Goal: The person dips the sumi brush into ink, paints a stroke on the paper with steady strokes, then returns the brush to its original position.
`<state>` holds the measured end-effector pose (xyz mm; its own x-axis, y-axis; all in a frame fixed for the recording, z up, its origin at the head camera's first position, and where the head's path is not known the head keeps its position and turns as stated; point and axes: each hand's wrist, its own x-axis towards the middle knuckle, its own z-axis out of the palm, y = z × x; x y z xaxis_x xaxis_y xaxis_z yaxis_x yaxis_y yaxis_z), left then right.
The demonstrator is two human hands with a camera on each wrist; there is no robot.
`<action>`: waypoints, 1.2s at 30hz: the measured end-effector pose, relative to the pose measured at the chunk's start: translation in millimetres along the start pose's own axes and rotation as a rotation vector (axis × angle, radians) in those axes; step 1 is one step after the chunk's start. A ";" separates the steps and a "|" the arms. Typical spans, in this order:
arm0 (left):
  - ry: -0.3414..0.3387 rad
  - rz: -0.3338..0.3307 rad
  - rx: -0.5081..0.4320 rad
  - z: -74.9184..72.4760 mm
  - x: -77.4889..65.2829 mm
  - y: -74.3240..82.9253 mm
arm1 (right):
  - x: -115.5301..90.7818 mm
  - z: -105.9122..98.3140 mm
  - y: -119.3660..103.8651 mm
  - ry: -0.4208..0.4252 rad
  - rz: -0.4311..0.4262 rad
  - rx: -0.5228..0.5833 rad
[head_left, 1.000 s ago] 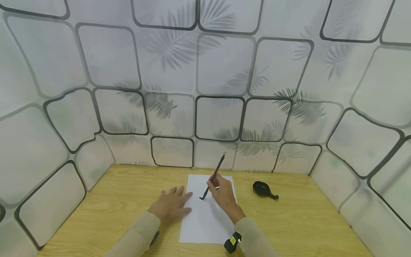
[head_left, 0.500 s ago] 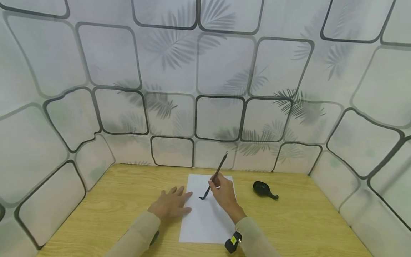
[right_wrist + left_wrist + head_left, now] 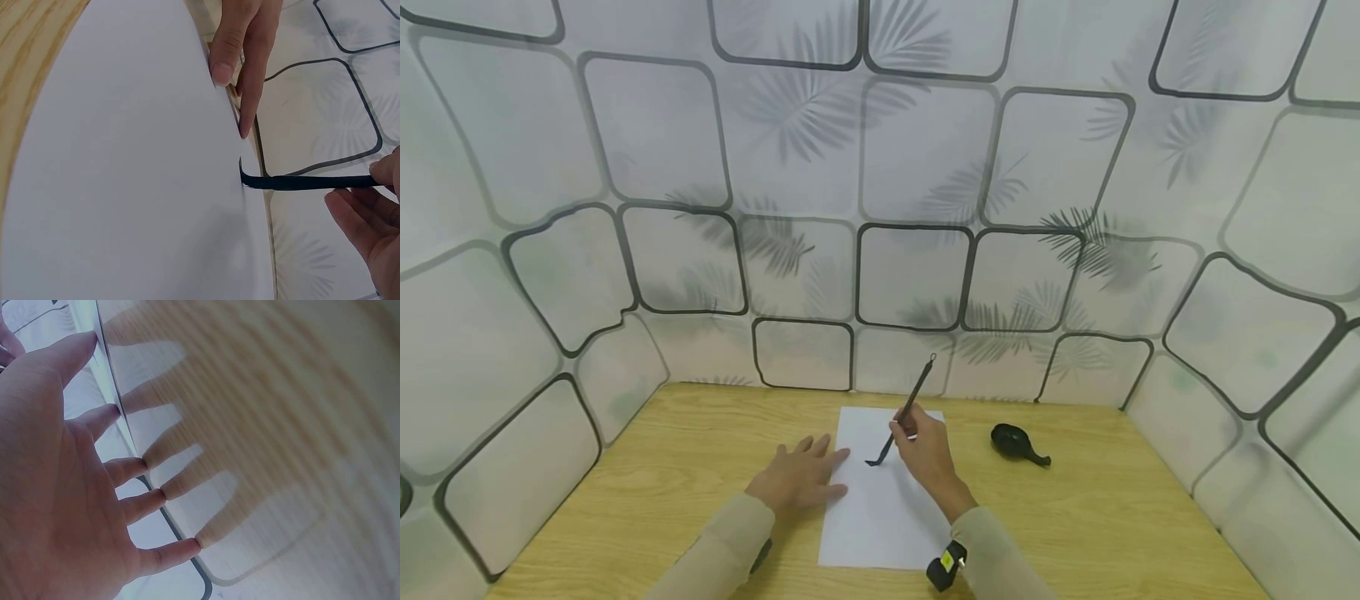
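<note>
A sheet of white paper (image 3: 880,517) lies on the wooden table. My right hand (image 3: 927,452) pinches a dark calligraphy brush (image 3: 914,393) with a hanging loop at its upper end. The brush leans to the right, its black tip bent against the upper part of the sheet. In the right wrist view, the bristles curve at the end of the brush (image 3: 312,182), above the pinching fingers (image 3: 353,219). My left hand (image 3: 797,477) rests with spread fingers at the sheet's left edge, thumb and forefinger on the paper. The left wrist view shows that hand (image 3: 69,475) with its fingertips on the tabletop.
A black, spoon-shaped dish (image 3: 1013,442) with a short handle sits on the table (image 3: 1075,517) right of the paper. Behind the table hangs a pale wall covering (image 3: 805,275) with rounded squares and leaf prints, which continues along both sides.
My right hand has drifted slightly to the right, and the brush's upper end has moved right with it. The bent tip stays in nearly the same spot. The left hand has not moved.
</note>
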<state>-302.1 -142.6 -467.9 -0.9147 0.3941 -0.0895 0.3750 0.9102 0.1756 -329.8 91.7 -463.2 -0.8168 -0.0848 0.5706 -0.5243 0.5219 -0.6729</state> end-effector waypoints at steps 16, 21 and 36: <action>-0.004 0.001 0.003 -0.1 -0.5 0.1 | 1.9 -4.5 1.8 -0.001 0.013 -0.013; -0.002 0.002 0.006 0.2 -0.3 0.1 | 2.3 -6.0 2.3 0.000 0.003 -0.026; -0.002 0.004 0.001 0.3 1.0 -0.5 | 2.4 -11.1 3.1 0.011 0.011 -0.070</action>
<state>-303.1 -142.6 -468.4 -0.9129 0.3978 -0.0912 0.3785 0.9088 0.1754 -330.7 102.5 -458.7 -0.8194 -0.0699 0.5690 -0.4970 0.5811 -0.6444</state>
